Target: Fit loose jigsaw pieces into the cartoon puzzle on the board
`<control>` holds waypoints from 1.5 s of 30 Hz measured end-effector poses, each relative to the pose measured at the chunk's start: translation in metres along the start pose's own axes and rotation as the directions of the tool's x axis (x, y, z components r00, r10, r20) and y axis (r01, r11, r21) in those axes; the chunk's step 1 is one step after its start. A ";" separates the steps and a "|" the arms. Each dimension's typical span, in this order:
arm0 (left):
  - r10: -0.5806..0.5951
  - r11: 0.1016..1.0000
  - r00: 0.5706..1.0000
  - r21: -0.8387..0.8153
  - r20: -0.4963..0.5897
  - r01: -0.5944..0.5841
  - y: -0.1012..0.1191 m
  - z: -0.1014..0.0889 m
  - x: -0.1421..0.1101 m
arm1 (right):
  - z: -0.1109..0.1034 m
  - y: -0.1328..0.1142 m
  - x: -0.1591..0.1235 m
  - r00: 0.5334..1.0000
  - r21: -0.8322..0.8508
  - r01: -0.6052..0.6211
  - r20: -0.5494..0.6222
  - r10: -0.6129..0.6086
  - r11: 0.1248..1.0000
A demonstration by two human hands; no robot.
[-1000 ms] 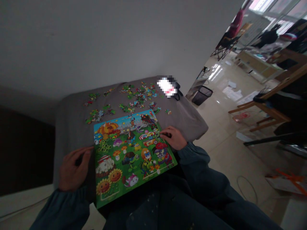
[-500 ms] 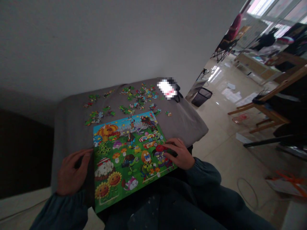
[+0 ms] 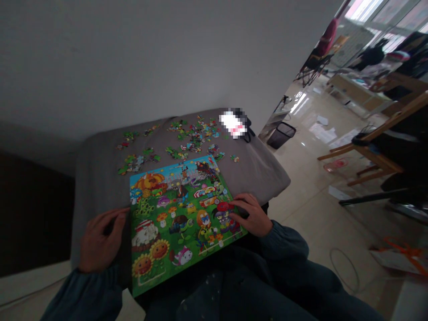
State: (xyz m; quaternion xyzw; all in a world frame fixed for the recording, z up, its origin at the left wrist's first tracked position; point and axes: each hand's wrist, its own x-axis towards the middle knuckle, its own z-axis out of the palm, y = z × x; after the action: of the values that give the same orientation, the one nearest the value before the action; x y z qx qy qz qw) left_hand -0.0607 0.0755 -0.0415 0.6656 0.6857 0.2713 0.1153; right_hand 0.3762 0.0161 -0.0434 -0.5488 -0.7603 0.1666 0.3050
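Note:
A colourful cartoon puzzle board (image 3: 182,223) lies in front of me on a grey cloth-covered surface, its near edge over my lap. It shows sunflowers, a pumpkin and zombies on green. Beside its left edge rests my left hand (image 3: 103,238), fingers stretched forward and their tips at the board's rim. My right hand (image 3: 253,215) lies over the right edge, fingers and thumb apart, fingertips on the printed surface. Beyond the far edge are many loose jigsaw pieces (image 3: 195,141), scattered in small clusters. One piece (image 3: 234,158) sits off to the right.
At the surface's far right corner is a blurred-out white item (image 3: 233,124) with a black strap. A pale wall (image 3: 174,58) rises behind. To the right stand a black waste bin (image 3: 281,135) and a wooden chair (image 3: 377,160), with papers (image 3: 323,133) on the floor.

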 end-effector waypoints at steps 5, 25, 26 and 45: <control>0.020 1.000 1.000 -0.006 0.002 -0.020 0.001 0.001 0.000 | 0.002 0.001 -0.002 1.000 0.017 -0.013 -0.007 0.014 1.000; -0.029 1.000 0.999 0.011 0.031 0.029 0.002 -0.001 0.000 | 0.000 0.003 -0.004 1.000 0.047 -0.019 -0.003 0.019 0.999; -0.035 0.999 0.999 0.004 0.032 0.035 0.002 -0.001 0.000 | 0.001 0.003 -0.004 1.000 0.048 -0.020 -0.003 0.020 0.999; -0.010 0.998 0.999 -0.060 -0.038 0.007 -0.001 -0.001 0.001 | -0.033 0.087 0.126 0.963 -0.001 -0.219 -0.164 0.216 0.976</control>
State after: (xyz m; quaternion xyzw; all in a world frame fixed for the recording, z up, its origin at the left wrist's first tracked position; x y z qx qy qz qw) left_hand -0.0617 0.0761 -0.0413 0.6536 0.6822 0.3038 0.1230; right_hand 0.4347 0.1617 -0.0343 -0.6434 -0.6696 0.1466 0.3408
